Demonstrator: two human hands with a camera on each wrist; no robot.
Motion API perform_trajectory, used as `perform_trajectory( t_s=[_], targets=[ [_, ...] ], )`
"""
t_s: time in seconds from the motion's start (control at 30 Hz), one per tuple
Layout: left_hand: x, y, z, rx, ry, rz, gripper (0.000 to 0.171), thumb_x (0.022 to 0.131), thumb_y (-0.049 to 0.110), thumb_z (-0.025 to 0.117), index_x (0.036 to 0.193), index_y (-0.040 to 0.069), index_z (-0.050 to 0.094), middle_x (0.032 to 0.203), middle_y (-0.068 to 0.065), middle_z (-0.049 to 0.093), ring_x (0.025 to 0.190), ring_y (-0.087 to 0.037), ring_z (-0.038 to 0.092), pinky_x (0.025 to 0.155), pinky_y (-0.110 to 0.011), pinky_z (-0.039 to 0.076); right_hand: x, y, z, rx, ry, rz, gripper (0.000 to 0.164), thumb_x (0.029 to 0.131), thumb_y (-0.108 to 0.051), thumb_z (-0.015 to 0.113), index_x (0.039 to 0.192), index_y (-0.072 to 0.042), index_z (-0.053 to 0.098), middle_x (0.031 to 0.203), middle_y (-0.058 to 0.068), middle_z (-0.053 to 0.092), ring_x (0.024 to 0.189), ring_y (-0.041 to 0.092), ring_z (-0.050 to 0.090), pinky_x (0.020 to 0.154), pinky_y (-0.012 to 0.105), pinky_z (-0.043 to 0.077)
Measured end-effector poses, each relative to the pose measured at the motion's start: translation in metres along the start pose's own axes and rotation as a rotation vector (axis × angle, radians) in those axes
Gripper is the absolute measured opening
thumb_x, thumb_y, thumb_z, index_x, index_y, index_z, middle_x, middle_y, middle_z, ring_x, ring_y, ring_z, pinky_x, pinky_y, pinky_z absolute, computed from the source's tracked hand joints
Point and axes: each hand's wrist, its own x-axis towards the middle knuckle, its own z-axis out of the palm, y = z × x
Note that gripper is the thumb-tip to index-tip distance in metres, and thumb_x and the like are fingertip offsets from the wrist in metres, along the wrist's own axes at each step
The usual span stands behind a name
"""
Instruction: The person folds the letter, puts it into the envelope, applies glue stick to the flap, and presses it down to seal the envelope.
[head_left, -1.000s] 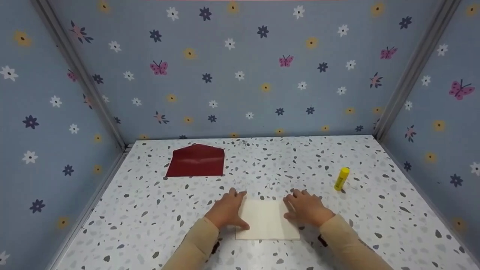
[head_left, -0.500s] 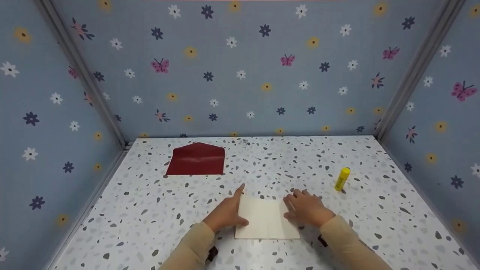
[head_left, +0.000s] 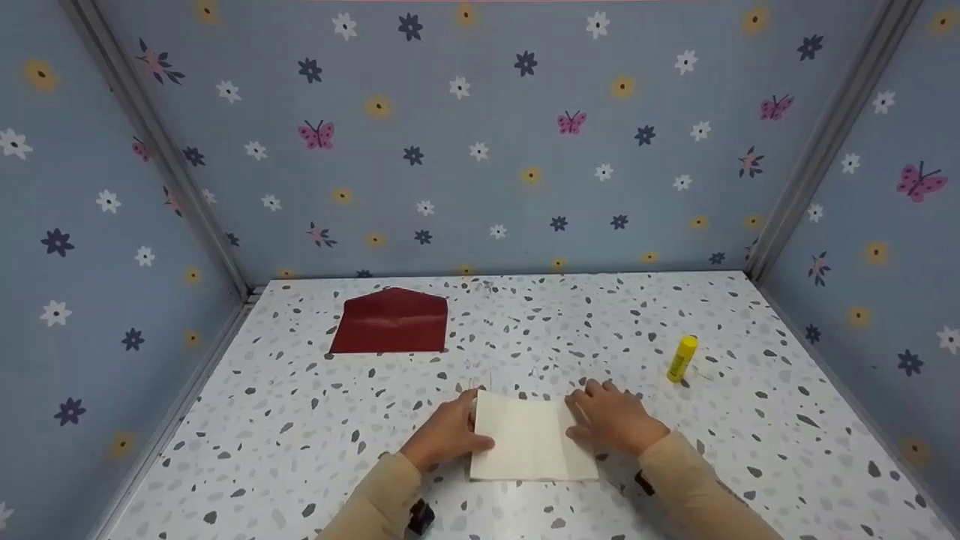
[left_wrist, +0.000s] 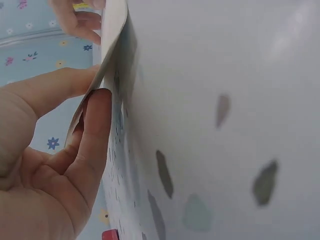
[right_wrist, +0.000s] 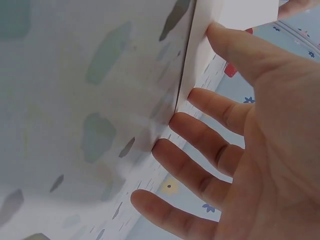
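Observation:
A cream sheet of paper (head_left: 525, 442), creased and apparently folded, lies on the speckled table in front of me. My left hand (head_left: 448, 431) pinches its left edge, thumb on top and fingers beneath. In the left wrist view that edge of the paper (left_wrist: 116, 25) curves up off the table between the thumb and fingers. My right hand (head_left: 616, 416) rests at the right edge with its fingers spread. In the right wrist view, the thumb and forefinger touch the paper (right_wrist: 200, 40), while the other fingertips reach the table beside it.
A red envelope (head_left: 390, 326) with its flap raised lies at the back left of the table (head_left: 300, 420). A yellow glue stick (head_left: 682, 358) stands beyond my right hand. Flower-patterned walls (head_left: 480, 187) enclose the back and both sides.
My left hand has gone from lying over the paper's left edge to pinching it, and that edge has lifted. The right hand has stayed in place.

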Motion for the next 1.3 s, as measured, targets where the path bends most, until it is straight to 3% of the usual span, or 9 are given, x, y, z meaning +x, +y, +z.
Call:
perform_trajectory(
  t_s=[0.13,0.33,0.47,0.67,0.83,1.03,1.3],
  targets=[
    [-0.001,-0.001,-0.001,-0.063,-0.037,-0.008,0.048,0.084,0.013,0.081,0.125,0.002,0.06,0.093,-0.005,0.065,0.083,-0.019,0.061,0.076,-0.04,0.054,0.0,0.0,0.0,-0.008,-0.002,-0.001,0.058,0.093,-0.052,0.066,0.137,-0.015,0.057,0.126,0.012,0.056,0.109,0.033,0.057,0.079,0.057,0.054],
    [-0.003,-0.004,0.003,-0.123,-0.068,-0.019,0.052,0.087,0.014,0.076,0.135,0.005,0.057,0.104,-0.006,0.066,0.092,-0.02,0.062,0.083,-0.041,0.054,0.002,0.001,0.001,0.003,-0.02,-0.001,0.059,0.093,-0.053,0.066,0.138,-0.016,0.057,0.13,0.012,0.056,0.113,0.034,0.056,0.081,0.061,0.053],
    [-0.003,-0.003,0.006,-0.139,-0.046,-0.01,0.051,0.091,0.013,0.072,0.137,0.004,0.055,0.11,-0.01,0.066,0.096,-0.021,0.063,0.085,-0.042,0.055,0.003,0.001,-0.001,0.017,-0.033,0.005,0.058,0.093,-0.052,0.066,0.138,-0.016,0.057,0.133,0.012,0.055,0.116,0.034,0.055,0.084,0.061,0.052],
    [-0.003,-0.002,0.007,-0.129,-0.016,0.025,0.047,0.095,0.013,0.066,0.138,0.002,0.054,0.116,-0.014,0.065,0.101,-0.027,0.063,0.087,-0.045,0.053,0.004,0.001,-0.002,0.085,-0.011,0.034,0.047,0.091,-0.044,0.072,0.128,-0.017,0.062,0.126,0.009,0.058,0.107,0.031,0.056,0.082,0.056,0.052],
    [-0.001,0.0,0.006,-0.114,0.077,0.054,0.05,0.097,0.011,0.064,0.144,0.002,0.051,0.123,-0.016,0.065,0.104,-0.027,0.063,0.089,-0.045,0.052,0.005,0.002,-0.002,0.132,0.05,0.033,0.035,0.095,-0.039,0.067,0.12,-0.015,0.065,0.123,0.008,0.06,0.106,0.029,0.059,0.084,0.049,0.053],
    [0.003,0.003,0.003,-0.152,0.169,0.086,0.036,0.099,0.013,0.063,0.133,0.004,0.059,0.112,-0.012,0.068,0.091,-0.02,0.064,0.079,-0.039,0.054,0.008,0.004,0.001,0.252,0.084,0.062,0.025,0.097,-0.032,0.066,0.113,-0.013,0.069,0.108,0.0,0.062,0.097,0.02,0.058,0.083,0.044,0.053],
    [0.007,0.005,0.003,-0.189,0.141,0.123,0.033,0.1,0.018,0.063,0.131,0.005,0.062,0.107,-0.009,0.07,0.085,-0.017,0.065,0.077,-0.037,0.054,0.015,0.005,0.001,0.597,0.11,0.099,0.015,0.1,-0.027,0.063,0.109,-0.017,0.071,0.094,-0.006,0.064,0.086,0.013,0.059,0.081,0.037,0.052]
  ],
)
